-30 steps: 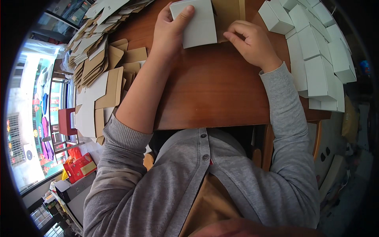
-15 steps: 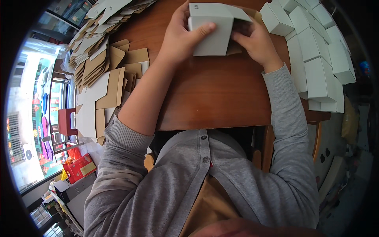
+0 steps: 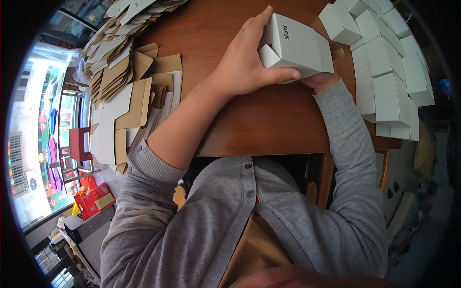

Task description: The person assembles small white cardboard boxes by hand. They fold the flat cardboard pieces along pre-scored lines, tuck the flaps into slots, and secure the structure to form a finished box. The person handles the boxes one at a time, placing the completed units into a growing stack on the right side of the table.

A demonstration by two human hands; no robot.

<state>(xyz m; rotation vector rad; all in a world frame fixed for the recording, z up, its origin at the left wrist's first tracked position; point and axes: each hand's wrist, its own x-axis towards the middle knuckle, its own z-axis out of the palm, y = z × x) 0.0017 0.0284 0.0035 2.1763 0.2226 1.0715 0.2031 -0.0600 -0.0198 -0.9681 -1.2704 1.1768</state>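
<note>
A white cardboard box (image 3: 302,43) is held tilted above the far part of the brown table (image 3: 249,126). My left hand (image 3: 249,60) grips its left end, with the thumb along the near lower edge and the fingers up behind the far side. On that left end a small flap stands partly out near the thumb. My right hand (image 3: 322,80) is under the box's right side; its fingers are hidden behind and beneath the cardboard.
Flattened white-and-brown cardboard blanks (image 3: 129,105) lie in overlapping piles along the left. Folded white boxes (image 3: 390,91) are stacked at the table's right edge. A red box (image 3: 96,200) lies below left, near a dark red stool (image 3: 79,144).
The box has moved right and turned, so its printed face now faces up. My left hand went right with it; my right hand slid from the open flap to beneath the box.
</note>
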